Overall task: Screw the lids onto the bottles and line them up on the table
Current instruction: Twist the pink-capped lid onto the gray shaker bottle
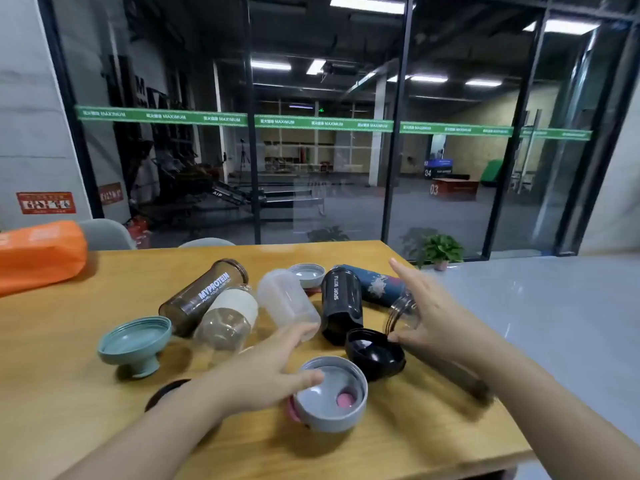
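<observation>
Nearest, the grey lid [330, 393] lies open-side up under the left hand [266, 368], whose straight fingers grip nothing, while the right hand [429, 313] spreads over the clear bottle [401, 311]; no bottle looks capped, so matching comes next.

A wooden desk [104, 393] stands before a glass wall [311, 150] with black frames and a green banner strip [322, 123]. Beyond lies a dim gym under ceiling strip lights [367, 3]. A potted plant [441, 251] sits right.
</observation>
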A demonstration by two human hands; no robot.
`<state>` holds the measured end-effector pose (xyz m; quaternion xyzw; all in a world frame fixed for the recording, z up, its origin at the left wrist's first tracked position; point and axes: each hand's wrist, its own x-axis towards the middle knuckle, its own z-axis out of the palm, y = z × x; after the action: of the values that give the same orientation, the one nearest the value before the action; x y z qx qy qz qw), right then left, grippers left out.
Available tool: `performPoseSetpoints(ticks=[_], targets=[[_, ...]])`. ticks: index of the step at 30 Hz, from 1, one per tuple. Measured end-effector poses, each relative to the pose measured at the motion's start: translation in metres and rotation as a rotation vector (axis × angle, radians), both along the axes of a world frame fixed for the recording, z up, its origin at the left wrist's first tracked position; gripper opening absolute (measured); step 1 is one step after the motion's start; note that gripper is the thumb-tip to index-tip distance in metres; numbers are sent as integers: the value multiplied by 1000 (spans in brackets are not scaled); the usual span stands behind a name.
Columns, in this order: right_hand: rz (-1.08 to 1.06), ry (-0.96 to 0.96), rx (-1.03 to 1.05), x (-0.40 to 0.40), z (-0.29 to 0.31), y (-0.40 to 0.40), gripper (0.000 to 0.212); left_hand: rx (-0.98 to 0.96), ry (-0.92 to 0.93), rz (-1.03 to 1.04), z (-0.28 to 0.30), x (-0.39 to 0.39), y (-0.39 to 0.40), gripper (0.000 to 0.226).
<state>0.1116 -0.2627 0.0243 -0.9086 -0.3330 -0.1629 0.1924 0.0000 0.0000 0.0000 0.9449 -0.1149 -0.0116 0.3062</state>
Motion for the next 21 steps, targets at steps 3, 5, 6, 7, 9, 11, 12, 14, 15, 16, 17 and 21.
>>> performPoseSetpoints(ticks=[3, 5, 6, 7, 9, 11, 12, 14, 15, 16, 17, 21], targets=[[-33, 84, -110, 4, -4, -10, 116, 14, 37, 46, 3, 11, -4, 66], [-71, 99, -154, 8, -9, -17, 116, 91, 51, 93, 5, 18, -11, 59], [-80, 105, -166, 8, -11, -18, 116, 128, 58, 113, 6, 20, -15, 56], [-98, 119, -175, 9, -13, -20, 116, 150, 64, 130, 6, 24, -18, 54], [-134, 141, -185, 11, -16, -23, 115, 178, 87, 144, 7, 31, -21, 48], [-175, 171, -206, 11, -17, -24, 112, 183, 137, 128, 6, 38, -23, 37], [-198, 180, -229, 11, -19, -24, 111, 181, 156, 110, 4, 41, -23, 31], [-265, 178, -295, 11, -21, -23, 110, 168, 170, 93, 0, 45, -23, 27], [-296, 173, -322, 11, -22, -22, 110, 165, 168, 99, -1, 46, -22, 28], [-318, 168, -337, 12, -23, -22, 111, 164, 159, 106, -3, 47, -21, 29], [-333, 170, -343, 12, -23, -21, 111, 165, 154, 108, -4, 48, -21, 30], [-359, 190, -354, 11, -20, -19, 108, 167, 155, 91, -6, 49, -21, 35]])
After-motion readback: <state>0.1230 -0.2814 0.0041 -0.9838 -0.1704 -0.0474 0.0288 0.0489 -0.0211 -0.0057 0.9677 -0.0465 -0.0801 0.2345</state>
